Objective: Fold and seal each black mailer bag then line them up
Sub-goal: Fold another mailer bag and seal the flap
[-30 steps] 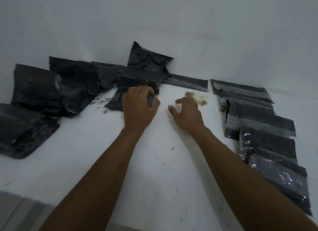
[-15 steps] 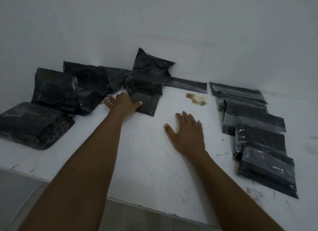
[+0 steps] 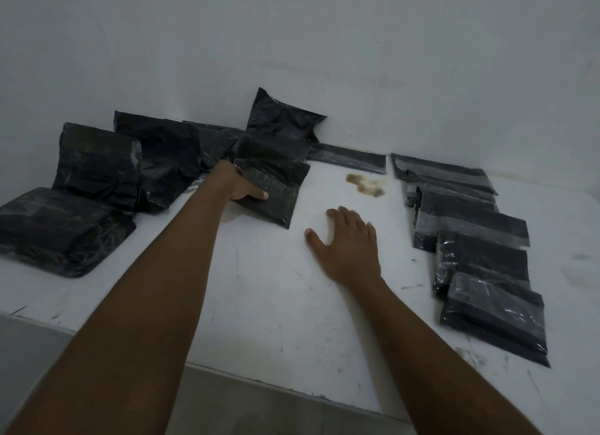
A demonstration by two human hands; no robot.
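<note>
My left hand (image 3: 240,186) grips the left edge of a black mailer bag (image 3: 276,194) at the back middle of the white table; my thumb lies on top and my fingers are hidden beneath it. Behind that bag another black bag (image 3: 282,126) leans on the wall. Several unfolded black bags (image 3: 97,165) are piled at the left. Flat on the table, my right hand (image 3: 347,243) rests with fingers spread and holds nothing. At the right, a row of folded, sealed black bags (image 3: 480,249) overlaps from the wall toward the front edge.
A brown stain (image 3: 367,184) marks the white table (image 3: 259,298) between the held bag and the sealed row. A flat black strip (image 3: 350,160) lies along the white wall. The table's front edge runs across the lower view, grey floor (image 3: 259,412) below.
My left hand has slid its fingers under the bag's left edge and taken hold of it, thumb on top. My right hand has stayed flat on the table.
</note>
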